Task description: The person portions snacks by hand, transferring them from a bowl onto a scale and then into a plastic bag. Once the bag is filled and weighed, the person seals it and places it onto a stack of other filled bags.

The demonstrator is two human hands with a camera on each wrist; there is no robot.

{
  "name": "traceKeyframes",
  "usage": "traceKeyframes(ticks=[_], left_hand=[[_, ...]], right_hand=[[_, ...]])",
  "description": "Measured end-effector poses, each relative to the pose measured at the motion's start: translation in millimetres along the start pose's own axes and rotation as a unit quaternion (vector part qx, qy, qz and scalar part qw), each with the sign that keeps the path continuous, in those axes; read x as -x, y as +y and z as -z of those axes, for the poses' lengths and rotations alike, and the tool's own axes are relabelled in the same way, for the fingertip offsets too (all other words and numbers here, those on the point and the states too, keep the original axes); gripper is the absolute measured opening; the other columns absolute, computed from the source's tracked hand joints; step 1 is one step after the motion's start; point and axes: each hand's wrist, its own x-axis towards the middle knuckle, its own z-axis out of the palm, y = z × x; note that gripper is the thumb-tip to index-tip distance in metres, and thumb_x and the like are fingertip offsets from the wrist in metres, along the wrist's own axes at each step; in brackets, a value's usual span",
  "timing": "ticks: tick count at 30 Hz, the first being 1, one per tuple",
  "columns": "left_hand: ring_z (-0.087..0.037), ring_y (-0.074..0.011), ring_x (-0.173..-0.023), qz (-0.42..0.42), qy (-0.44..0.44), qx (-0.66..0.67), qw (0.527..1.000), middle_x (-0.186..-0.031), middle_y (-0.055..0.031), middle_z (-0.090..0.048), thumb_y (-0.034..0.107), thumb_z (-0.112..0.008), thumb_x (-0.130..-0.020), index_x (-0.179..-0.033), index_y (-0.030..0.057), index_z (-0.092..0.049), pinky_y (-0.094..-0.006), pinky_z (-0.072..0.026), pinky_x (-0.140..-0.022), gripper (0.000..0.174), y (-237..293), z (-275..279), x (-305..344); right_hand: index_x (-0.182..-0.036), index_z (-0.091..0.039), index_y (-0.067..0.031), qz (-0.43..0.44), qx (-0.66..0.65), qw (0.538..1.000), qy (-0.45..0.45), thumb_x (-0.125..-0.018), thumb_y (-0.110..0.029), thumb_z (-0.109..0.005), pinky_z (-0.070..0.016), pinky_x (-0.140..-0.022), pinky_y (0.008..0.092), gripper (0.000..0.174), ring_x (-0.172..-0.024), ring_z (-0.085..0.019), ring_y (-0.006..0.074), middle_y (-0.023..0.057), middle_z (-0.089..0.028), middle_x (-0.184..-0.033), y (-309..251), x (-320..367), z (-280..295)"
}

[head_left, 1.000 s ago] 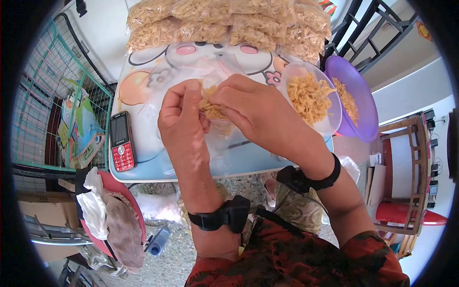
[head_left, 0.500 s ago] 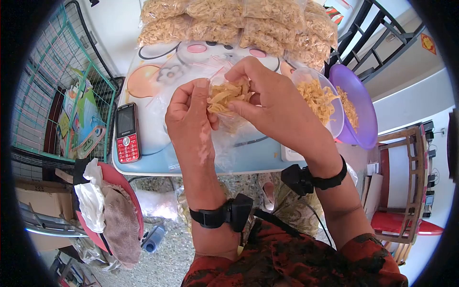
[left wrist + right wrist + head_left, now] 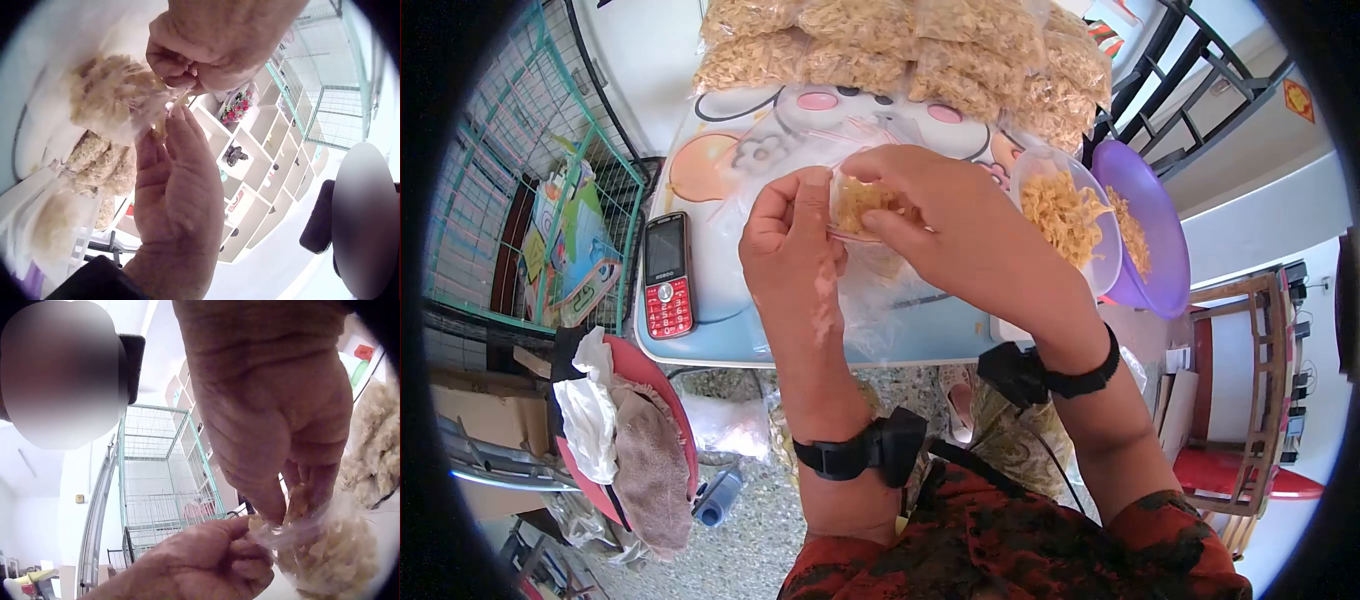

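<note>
A clear plastic bag (image 3: 109, 94) holds pale yellow dried pieces (image 3: 331, 556). Its rim is pinched between the thumb and curled fingers of the left hand (image 3: 795, 245), on the bag's left side. From the right, the right hand (image 3: 965, 220) reaches over the bag's mouth, its thumb and fingers bent round some yellow pieces (image 3: 858, 203) there. The right wrist view shows those fingertips at the opening, close to the left hand (image 3: 212, 559). The bag's lower part is partly hidden by the hands in the head view.
Filled bags (image 3: 850, 65) are stacked at the table's back. A clear bowl of yellow pieces (image 3: 1060, 215) and a purple basin (image 3: 1165, 250) stand at the right. A red phone (image 3: 668, 290) lies at the left, beside a green wire cage (image 3: 500, 200).
Over the last second the view has shifted, moving the table's things right. The right hand's fingers spread at the bag's mouth, then drew closer round the pieces; the left hand kept its grip.
</note>
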Motion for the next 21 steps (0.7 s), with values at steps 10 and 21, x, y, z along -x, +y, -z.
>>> traceKeyframes(ticks=[10,21], left_hand=[[-0.041,-0.0039,-0.049,-0.024,-0.028,0.006,0.999,-0.065,0.0033,-0.053,0.023,-0.069,-0.090,-0.094,0.0031,-0.064,-0.0199,-0.0285,-0.043,0.021,-8,2,-3],[-0.038,-0.0032,-0.048,-0.025,0.023,-0.004,0.999,-0.062,0.0048,-0.049,0.021,-0.069,-0.090,-0.092,0.0030,-0.064,-0.0198,-0.0255,-0.043,0.019,1,0,0]], right_hand=[[-0.099,-0.058,0.0012,0.010,-0.028,0.999,0.017,-0.084,-0.005,-0.064,-0.0507,-0.070,0.0375,0.017,-0.079,-0.065,0.0288,0.0143,-0.062,-0.085,-5,9,-6],[-0.105,-0.062,-0.0010,0.052,0.015,0.996,0.067,-0.085,-0.002,-0.059,-0.0498,-0.078,0.0379,0.020,-0.090,-0.061,0.0343,0.0147,-0.064,-0.103,1,4,-3]])
